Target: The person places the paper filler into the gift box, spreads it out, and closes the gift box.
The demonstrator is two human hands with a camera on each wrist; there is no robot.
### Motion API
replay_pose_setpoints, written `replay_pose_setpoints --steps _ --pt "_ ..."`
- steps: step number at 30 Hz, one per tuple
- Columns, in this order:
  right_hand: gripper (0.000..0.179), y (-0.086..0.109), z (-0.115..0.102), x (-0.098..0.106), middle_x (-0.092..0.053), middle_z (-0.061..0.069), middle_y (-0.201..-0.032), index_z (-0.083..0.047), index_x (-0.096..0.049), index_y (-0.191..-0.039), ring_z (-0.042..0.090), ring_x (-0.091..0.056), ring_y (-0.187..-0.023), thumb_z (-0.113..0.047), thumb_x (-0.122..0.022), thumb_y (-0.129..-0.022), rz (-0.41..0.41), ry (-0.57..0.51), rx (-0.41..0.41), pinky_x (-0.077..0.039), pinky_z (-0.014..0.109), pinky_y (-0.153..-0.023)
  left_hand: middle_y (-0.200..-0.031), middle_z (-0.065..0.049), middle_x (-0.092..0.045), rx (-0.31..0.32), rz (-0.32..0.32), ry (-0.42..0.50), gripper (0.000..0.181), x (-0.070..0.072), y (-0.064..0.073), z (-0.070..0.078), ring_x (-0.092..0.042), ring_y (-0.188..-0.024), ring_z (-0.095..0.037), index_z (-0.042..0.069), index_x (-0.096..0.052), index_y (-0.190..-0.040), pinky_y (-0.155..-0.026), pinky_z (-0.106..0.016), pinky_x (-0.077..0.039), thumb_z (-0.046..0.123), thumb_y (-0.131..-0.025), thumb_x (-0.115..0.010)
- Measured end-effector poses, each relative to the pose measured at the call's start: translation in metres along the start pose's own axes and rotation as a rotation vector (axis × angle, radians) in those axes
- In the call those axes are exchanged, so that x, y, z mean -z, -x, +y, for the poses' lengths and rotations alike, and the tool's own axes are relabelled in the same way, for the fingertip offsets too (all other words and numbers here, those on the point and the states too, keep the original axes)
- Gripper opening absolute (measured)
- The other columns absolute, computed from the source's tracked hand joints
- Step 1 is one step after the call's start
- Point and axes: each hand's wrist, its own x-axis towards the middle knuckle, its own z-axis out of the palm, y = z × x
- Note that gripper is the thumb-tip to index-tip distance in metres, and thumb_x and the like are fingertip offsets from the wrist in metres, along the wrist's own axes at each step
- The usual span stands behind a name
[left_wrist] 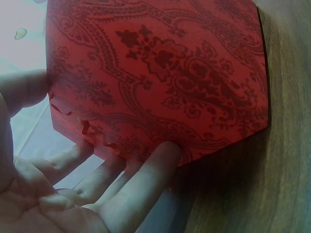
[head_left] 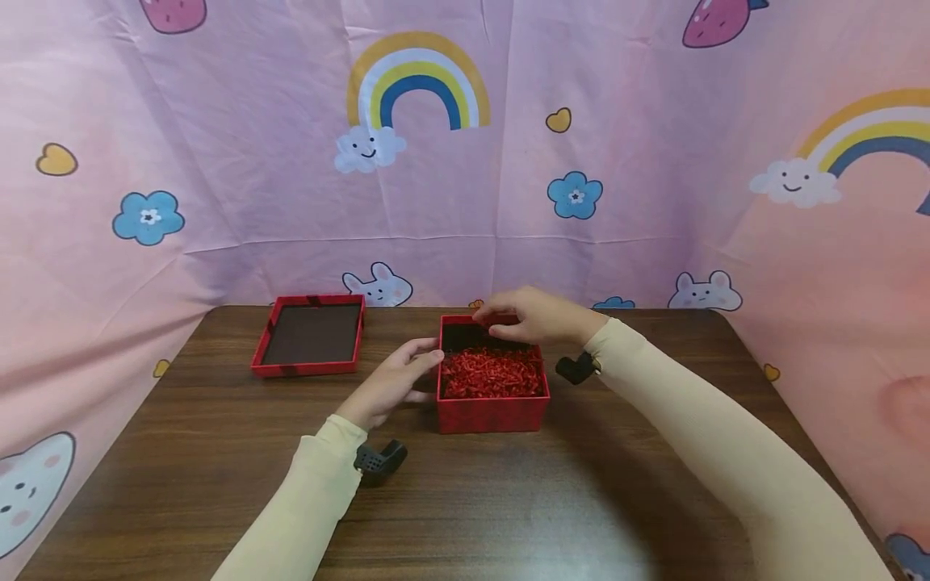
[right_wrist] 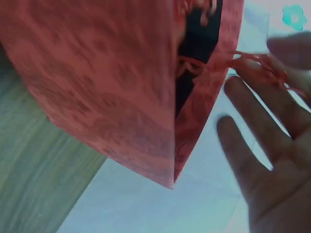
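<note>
- ok, red box [head_left: 492,415] stands upright on the brown wood table [head_left: 450,508], roughly mid-table, open side up.
- red shredded filler [head_left: 494,375] inside; dark lining visible along the back.
- left hand [head_left: 392,379] at the box's left side: thumb at the top edge, other fingers extended and resting on the patterned outer wall. not clenched.
- right hand [head_left: 545,315] over the box's back right part. fingers spread, thumb and fingertips apart, released rather than gripping.
- right wrist view: a few loose red strands [right_wrist: 262,68] lie against the index finger; some blur there, can't tell if they're stuck on.
- red lid [head_left: 308,335] well apart, left and farther back, dark inside facing up.
- pale sleeves [head_left: 298,516] on both arms, black device [head_left: 379,460] at each wrist.
- pink printed fabric [head_left: 450,194] behind.
</note>
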Motion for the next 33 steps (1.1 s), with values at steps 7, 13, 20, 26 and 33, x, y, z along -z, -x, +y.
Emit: replay_pose_setpoints --steps 7,13,20,26,33 --pt "0.047 0.026 -0.007 -0.006 -0.063 0.006 -0.142 -0.013 -0.054 -0.151 0.022 -0.059 -0.131 -0.017 -0.06 -0.104 -0.144 -0.074 -0.041 -0.049 0.049 -0.109 -0.156 -0.02 -0.04 -0.019 -0.002 -0.025 0.062 0.004 -0.002 0.001 -0.045 -0.14 -0.039 0.009 -0.033 -0.159 -0.102 -0.051 -0.054 0.044 -0.11 -0.047" --pt "0.051 0.048 0.005 -0.006 -0.062 0.01 -0.141 -0.02 -0.048 -0.154 0.026 -0.058 -0.13 -0.02 -0.062 -0.104 0.014 -0.117 -0.109 -0.052 0.052 -0.103 -0.156 -0.022 -0.043 -0.063 0.046 -0.18 0.048 0.01 -0.003 -0.003 -0.046 -0.141 -0.039 0.006 -0.038 -0.157 -0.113 -0.053 -0.045 0.021 -0.112 -0.038" --pt "0.048 0.064 0.014 -0.01 -0.059 0.016 -0.144 -0.011 -0.052 -0.149 0.037 -0.056 -0.132 -0.016 -0.064 -0.103 0.102 -0.15 -0.098 -0.047 0.059 -0.108 -0.142 -0.021 -0.055 -0.153 0.129 -0.8 0.052 0.014 -0.005 -0.013 -0.053 -0.13 -0.039 0.001 -0.052 -0.148 -0.109 -0.056 -0.045 0.006 -0.097 -0.064" --pt "0.043 0.072 0.018 -0.017 -0.056 0.011 -0.148 -0.016 -0.056 -0.145 0.037 -0.054 -0.135 -0.018 -0.064 -0.103 0.131 -0.184 -0.113 -0.049 0.06 -0.106 -0.126 -0.016 -0.062 -0.163 0.112 -0.906 0.047 0.007 -0.006 -0.018 -0.053 -0.124 -0.037 0.0 -0.064 -0.138 -0.107 -0.057 -0.045 0.013 -0.094 -0.074" --pt "0.039 0.076 0.019 -0.022 -0.056 0.007 -0.147 -0.02 -0.058 -0.142 0.035 -0.053 -0.134 -0.019 -0.064 -0.103 0.138 -0.168 -0.103 -0.051 0.056 -0.105 -0.103 -0.009 -0.067 -0.195 0.192 -0.949 0.026 -0.001 -0.007 -0.021 -0.062 -0.1 -0.029 0.005 -0.075 -0.116 -0.09 -0.049 -0.053 0.012 -0.09 -0.077"
